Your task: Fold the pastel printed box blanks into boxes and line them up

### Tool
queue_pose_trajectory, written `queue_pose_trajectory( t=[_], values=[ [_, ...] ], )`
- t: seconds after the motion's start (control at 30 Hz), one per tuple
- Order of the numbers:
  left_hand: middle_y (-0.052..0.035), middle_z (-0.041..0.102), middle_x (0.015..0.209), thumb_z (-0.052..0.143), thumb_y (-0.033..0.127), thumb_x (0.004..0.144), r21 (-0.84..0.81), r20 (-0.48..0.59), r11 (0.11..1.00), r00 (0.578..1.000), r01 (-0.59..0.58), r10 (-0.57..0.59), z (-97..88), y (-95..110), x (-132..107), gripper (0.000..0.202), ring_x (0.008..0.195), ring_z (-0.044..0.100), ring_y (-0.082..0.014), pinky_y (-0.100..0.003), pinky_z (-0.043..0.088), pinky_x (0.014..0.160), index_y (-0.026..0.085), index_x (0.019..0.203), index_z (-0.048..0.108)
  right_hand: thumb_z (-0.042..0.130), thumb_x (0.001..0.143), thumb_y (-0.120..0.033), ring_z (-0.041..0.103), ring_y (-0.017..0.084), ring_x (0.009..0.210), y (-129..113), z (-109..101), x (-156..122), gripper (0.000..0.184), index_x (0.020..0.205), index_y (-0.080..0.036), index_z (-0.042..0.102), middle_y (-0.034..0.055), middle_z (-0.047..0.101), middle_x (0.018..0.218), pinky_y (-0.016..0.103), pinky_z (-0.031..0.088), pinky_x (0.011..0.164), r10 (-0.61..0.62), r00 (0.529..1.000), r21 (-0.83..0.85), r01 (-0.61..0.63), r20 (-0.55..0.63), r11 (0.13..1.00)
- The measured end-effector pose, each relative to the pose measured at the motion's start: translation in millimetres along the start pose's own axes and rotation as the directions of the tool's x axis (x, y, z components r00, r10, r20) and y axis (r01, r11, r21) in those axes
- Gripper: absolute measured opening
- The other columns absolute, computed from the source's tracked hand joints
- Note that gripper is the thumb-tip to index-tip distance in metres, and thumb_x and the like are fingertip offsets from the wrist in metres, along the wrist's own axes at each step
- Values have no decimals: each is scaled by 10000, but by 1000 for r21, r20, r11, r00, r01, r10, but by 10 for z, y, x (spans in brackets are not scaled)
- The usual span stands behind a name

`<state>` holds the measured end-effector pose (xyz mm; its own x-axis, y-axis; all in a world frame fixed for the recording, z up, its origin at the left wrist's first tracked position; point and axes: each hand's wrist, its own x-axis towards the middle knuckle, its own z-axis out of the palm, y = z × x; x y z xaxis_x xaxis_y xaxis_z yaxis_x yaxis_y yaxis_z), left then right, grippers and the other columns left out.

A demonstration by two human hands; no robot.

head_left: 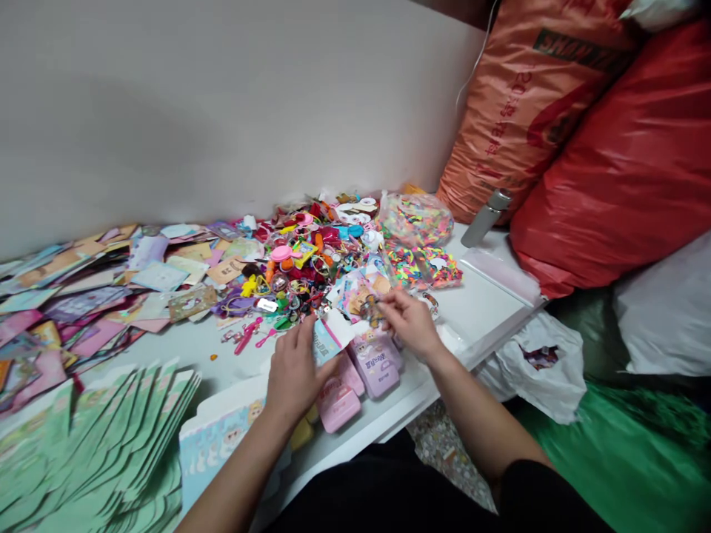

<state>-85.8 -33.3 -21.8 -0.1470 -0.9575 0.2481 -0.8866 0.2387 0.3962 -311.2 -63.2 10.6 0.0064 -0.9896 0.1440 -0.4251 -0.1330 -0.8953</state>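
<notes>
My left hand is wrapped round a small light-blue printed carton, whose white end flap stands up. Between the thumb and fingers of my right hand is a small brownish trinket, just right of the carton; its exact kind is too small to make out. Below the hands lie a pink case and a purple case with printed lids. Beyond them spreads a heap of small colourful trinkets. Printed cards lie at its near side.
Flat green cartons and light-blue cartons lie at the front left. Paper packets cover the back left. Bags of neon pieces and a grey bottle stand behind. Large red sacks fill the right.
</notes>
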Motion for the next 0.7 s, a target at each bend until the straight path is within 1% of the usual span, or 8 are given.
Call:
queue_pose_trajectory(
  t=[0.13, 0.2, 0.33, 0.4, 0.5, 0.57, 0.6, 0.7],
  values=[
    [-161, 535, 1180, 614, 492, 742, 123, -99, 992, 994, -26, 38, 38, 48, -39, 723, 1061, 493, -320, -437, 434, 850, 150, 1330, 371, 552, 844, -277, 574, 127, 631, -260, 371, -107, 148, 800, -184, 658, 11, 638, 682, 221, 439, 617, -225, 974, -98, 224, 7, 970],
    [-169, 535, 1182, 619, 474, 742, 166, -138, 984, 986, -70, 94, 38, 46, -63, 719, 1053, 493, -322, -429, 430, 840, 133, 1327, 377, 549, 845, -240, 580, 128, 682, -310, 492, -141, 149, 789, -182, 674, 19, 658, 732, 221, 433, 665, -264, 964, -155, 265, 30, 952],
    [-174, 542, 1193, 599, 457, 757, 181, -166, 966, 963, -182, 213, 11, -11, -67, 625, 1078, 488, -340, -455, 403, 874, 147, 1277, 446, 492, 864, -179, 575, 102, 627, -320, 536, -138, 213, 869, -196, 704, -11, 661, 691, 193, 428, 624, -225, 926, -53, 252, 304, 966],
    [-167, 553, 1175, 583, 499, 754, 69, -153, 985, 974, -155, 164, -33, -64, -29, 638, 1063, 502, -332, -456, 406, 888, 148, 1269, 450, 477, 881, -216, 577, 101, 594, -251, 412, -14, 243, 984, -200, 696, -13, 673, 704, 198, 444, 612, -185, 927, -20, 203, 326, 979],
    [-135, 575, 1146, 542, 598, 740, -183, -56, 979, 994, 87, -98, -151, -154, 60, 718, 1002, 550, -296, -425, 447, 856, 159, 1293, 410, 473, 898, -282, 630, 125, 748, -8, 48, 404, 299, 1119, -190, 651, 38, 697, 981, 229, 475, 710, -78, 992, -214, 98, 99, 972],
    [-132, 573, 1162, 542, 651, 702, -232, -16, 950, 976, 207, -216, -239, -207, 112, 778, 1030, 549, -307, -436, 444, 875, 163, 1293, 414, 449, 905, -241, 627, 138, 913, 222, -222, 783, 297, 1112, -200, 656, 49, 681, 1065, 220, 451, 803, 60, 998, -545, -43, 13, 837],
    [-139, 564, 1184, 550, 669, 679, -228, -18, 946, 971, 229, -239, -273, -230, 131, 808, 1066, 534, -321, -450, 431, 902, 159, 1291, 421, 462, 891, -224, 620, 146, 960, 341, -333, 972, 288, 1096, -219, 665, 47, 682, 1070, 219, 441, 824, 204, 979, -709, -126, 26, 694],
    [-170, 532, 1235, 556, 693, 640, -224, -26, 941, 964, 252, -265, -316, -286, 156, 874, 1144, 492, -348, -477, 391, 963, 135, 1298, 418, 652, 735, -202, 637, 236, 932, 657, -502, 1430, 227, 930, -108, 718, 164, 691, 984, 250, 456, 775, 366, 931, -809, -205, 13, 551]
  ],
)
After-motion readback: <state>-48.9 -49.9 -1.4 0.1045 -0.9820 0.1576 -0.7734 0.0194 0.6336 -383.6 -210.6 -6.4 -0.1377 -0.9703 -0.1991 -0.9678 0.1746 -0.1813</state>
